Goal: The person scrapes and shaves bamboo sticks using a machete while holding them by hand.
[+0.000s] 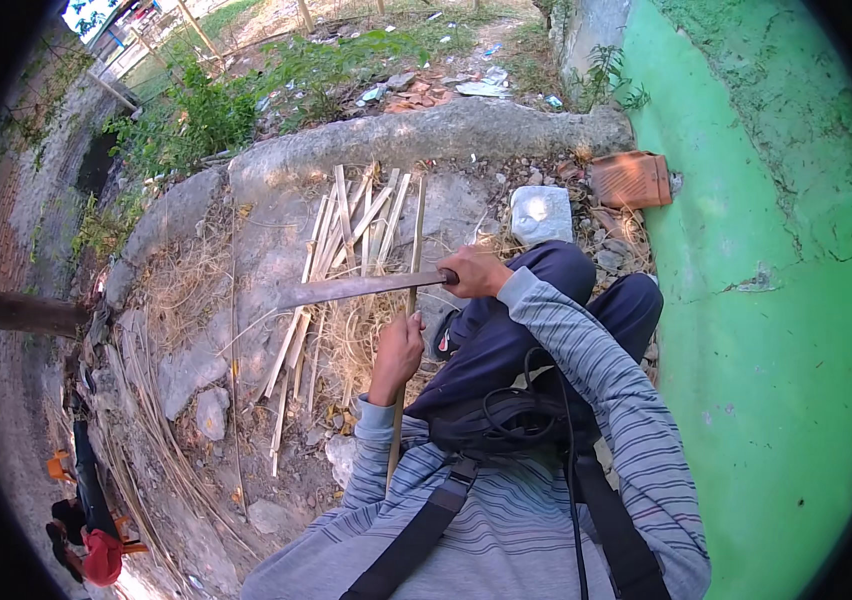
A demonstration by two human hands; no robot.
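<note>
My right hand [476, 272] is closed round the dark handle of a machete [351, 288], whose long flat blade reaches out to the left. My left hand [399, 348] grips a long bamboo strip [418, 235] that stands lengthwise before me, its lower end against my left sleeve. The blade lies across this strip just above my left hand. Beyond, on the ground, a loose pile of split bamboo strips [338, 235] lies at mixed angles, with thin curled shavings [351, 345] beside it.
A white block [541, 214] and an orange hollow brick [630, 180] lie near the green wall [766, 330] on the right. Long thin strips [161, 430] and stones lie to the left. A low concrete ledge [426, 135] runs behind. Another person [91, 500] is at the lower left.
</note>
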